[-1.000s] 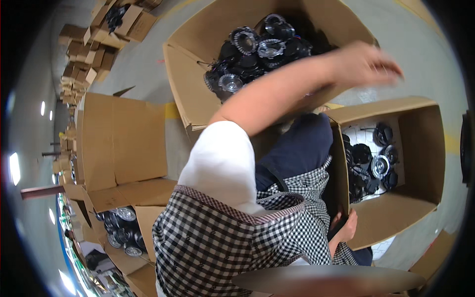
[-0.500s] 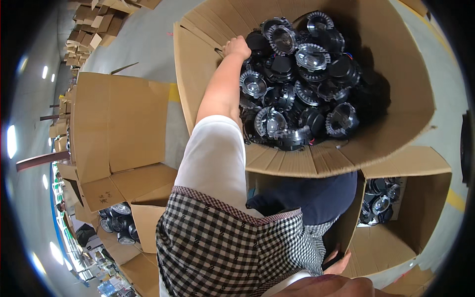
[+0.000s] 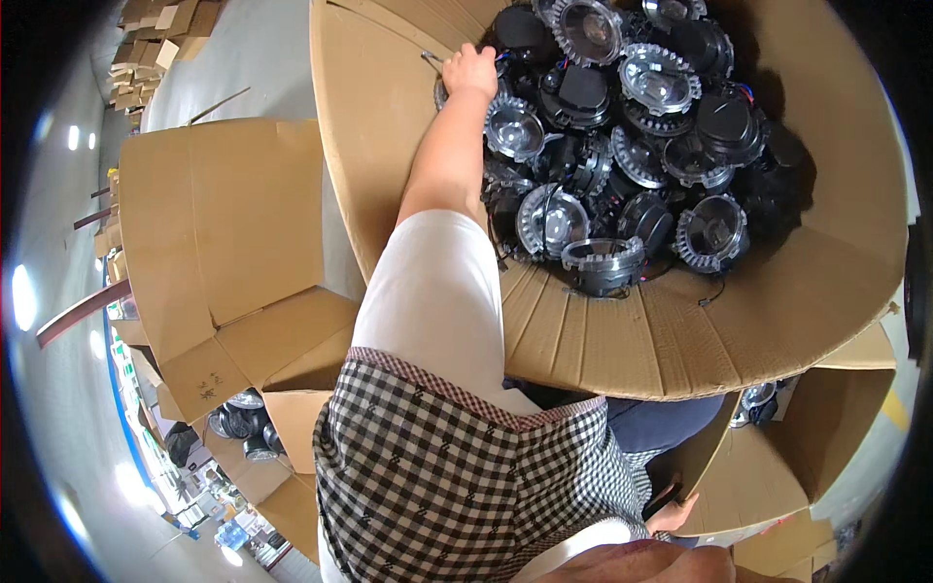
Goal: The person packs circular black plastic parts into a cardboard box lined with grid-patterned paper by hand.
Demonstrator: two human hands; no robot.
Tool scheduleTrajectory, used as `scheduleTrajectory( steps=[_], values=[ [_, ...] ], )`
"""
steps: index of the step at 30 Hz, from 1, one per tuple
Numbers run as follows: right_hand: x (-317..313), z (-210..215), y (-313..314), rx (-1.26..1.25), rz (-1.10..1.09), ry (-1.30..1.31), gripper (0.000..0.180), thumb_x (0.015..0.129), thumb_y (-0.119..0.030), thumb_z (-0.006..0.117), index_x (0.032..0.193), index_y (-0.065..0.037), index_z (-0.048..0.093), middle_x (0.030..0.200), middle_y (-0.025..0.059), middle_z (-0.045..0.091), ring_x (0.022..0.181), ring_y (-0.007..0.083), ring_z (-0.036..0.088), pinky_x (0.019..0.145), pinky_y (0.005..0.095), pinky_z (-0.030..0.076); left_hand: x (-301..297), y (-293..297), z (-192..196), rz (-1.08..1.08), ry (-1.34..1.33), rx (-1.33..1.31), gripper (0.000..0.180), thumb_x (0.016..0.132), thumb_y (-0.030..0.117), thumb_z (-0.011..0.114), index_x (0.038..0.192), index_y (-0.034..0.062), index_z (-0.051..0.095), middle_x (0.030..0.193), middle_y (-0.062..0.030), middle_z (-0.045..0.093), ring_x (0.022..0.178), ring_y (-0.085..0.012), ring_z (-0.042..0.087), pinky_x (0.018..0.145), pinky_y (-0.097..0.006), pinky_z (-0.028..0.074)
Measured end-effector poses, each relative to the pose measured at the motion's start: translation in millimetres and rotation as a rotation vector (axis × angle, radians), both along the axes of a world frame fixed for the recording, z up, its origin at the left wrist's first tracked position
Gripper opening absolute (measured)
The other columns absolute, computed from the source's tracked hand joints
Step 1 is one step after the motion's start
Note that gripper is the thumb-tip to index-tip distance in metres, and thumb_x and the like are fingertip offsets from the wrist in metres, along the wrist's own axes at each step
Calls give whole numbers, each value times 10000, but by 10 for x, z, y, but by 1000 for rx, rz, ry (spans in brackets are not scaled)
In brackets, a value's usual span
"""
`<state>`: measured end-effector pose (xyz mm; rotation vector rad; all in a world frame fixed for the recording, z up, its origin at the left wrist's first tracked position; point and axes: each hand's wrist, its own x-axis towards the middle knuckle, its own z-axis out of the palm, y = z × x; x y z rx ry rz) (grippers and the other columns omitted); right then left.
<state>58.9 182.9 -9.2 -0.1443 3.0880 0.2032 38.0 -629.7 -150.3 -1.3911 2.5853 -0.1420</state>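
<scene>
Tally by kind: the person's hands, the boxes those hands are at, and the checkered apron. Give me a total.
Hands (left hand, right hand): 2
Boxes (large box, smaller box): 2
Checkered apron: 1
Total: 5

The left arm [image 3: 445, 160] reaches nearly straight into the large carton [image 3: 632, 345], the left hand [image 3: 470, 72] knuckles-up, fingertips hidden; the right hand [image 3: 673, 515], partly hidden, sits below that carton's near rim.
</scene>
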Motion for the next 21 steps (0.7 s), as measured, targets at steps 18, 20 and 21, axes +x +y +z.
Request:
scheduleTrajectory(
  steps=[18, 20, 21],
  values=[
    [47, -104, -127, -109, 4, 69, 449, 771, -407, 753, 1103, -126, 640, 1013, 81, 694, 829, 313, 665, 661, 409, 511, 27, 801, 908, -81, -154, 936, 276, 884, 378, 630, 878, 109, 569, 741, -8, 569, 655, -129, 524, 555, -326, 441],
    [11, -78, -193, -72, -3, 44, 457, 771, -451, 734, 1085, -132, 638, 998, 67, 693, 819, 312, 663, 645, 420, 503, 237, 970, 1083, -101, -280, 1047, 342, 891, 444, 601, 968, 112, 624, 803, -20, 610, 716, -130, 554, 576, -320, 455],
    [8, -62, -225, -81, -9, 42, 457, 771, -451, 734, 1085, -132, 638, 998, 67, 693, 819, 312, 663, 645, 420, 503, 283, 1128, 1156, -99, -309, 1127, 364, 893, 448, 601, 1022, 109, 633, 830, -24, 629, 740, -127, 567, 582, -320, 464]
  ],
)
